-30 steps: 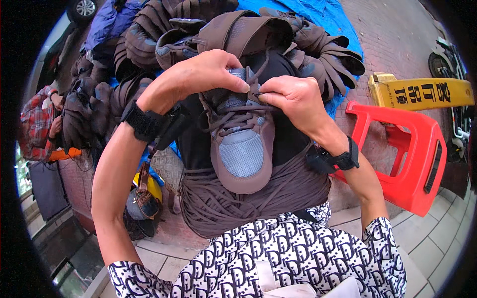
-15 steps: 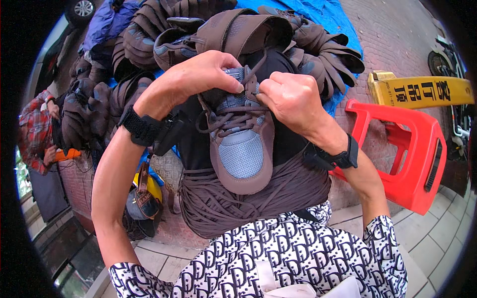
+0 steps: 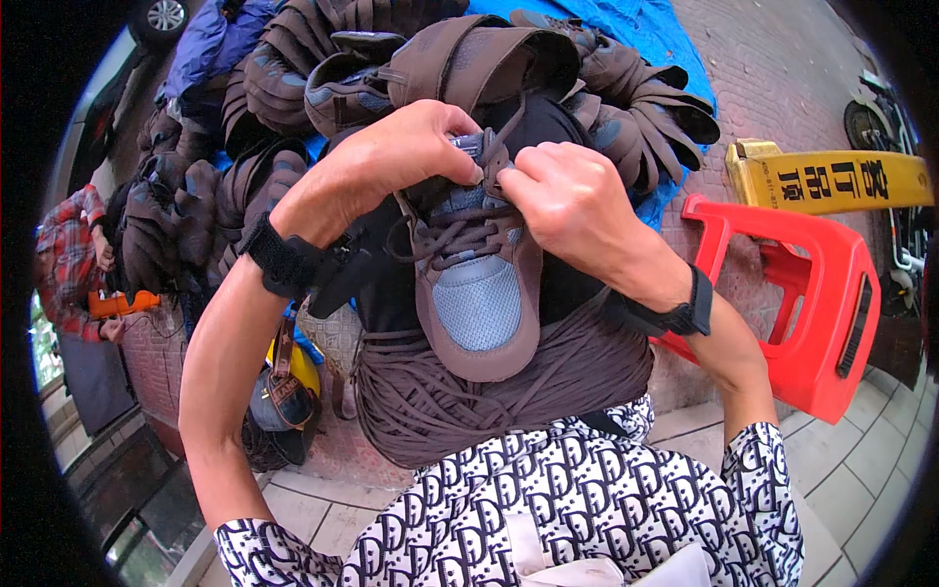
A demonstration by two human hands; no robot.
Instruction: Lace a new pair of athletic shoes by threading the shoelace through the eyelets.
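A brown and grey-blue shoe upper (image 3: 476,305) lies across my lap, toe toward me, with brown lace (image 3: 465,237) threaded crosswise over its tongue. My left hand (image 3: 416,145) is closed on the upper's far end, thumb and fingers around the tongue and collar. At the right eyelet edge, my right hand (image 3: 565,194) is closed in a pinch on the shoelace; its fingertips are partly hidden. A strand of lace runs up from there past the collar. Below the toe, a thick bundle of loose brown shoelaces (image 3: 489,416) is spread over my lap.
Stacked brown shoe uppers (image 3: 479,64) are heaped beyond my hands on a blue tarp (image 3: 675,49). To the right stand a red plastic stool (image 3: 831,323) and a yellow board (image 3: 822,181). A person in a plaid shirt (image 3: 68,264) works at far left. A cap (image 3: 284,396) is near my left forearm.
My right hand has shifted slightly left and inward, closer to the eyelet edge. My left hand keeps its hold. At far left, the other person's lower hand has moved down.
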